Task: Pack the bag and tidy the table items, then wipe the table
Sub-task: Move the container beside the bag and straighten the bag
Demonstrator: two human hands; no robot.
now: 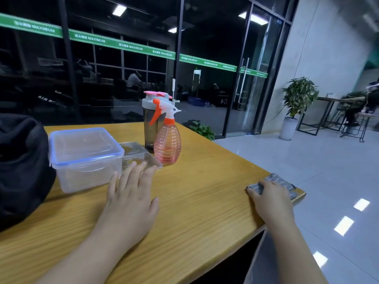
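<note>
A black bag [20, 167] bulges at the table's left edge. Beside it stands a clear food box with a blue-rimmed lid [85, 156]. Behind the box lies a flat clear plastic piece [137, 153]. A pink spray bottle with an orange trigger [167, 138] stands in front of a grey shaker bottle with a pink cap [149, 121]. My left hand [131, 193] lies flat on the wooden table [194, 201], fingers straight, fingertips reaching the clear piece. My right hand [268, 199] rests on a grey cloth [285, 182] at the table's right corner, fingers curled over it.
The table's right edge drops to a glossy white floor. A dark glass wall runs behind the table. A potted plant [297, 103] and a high table with stools [338, 113] stand far right, where a person sits.
</note>
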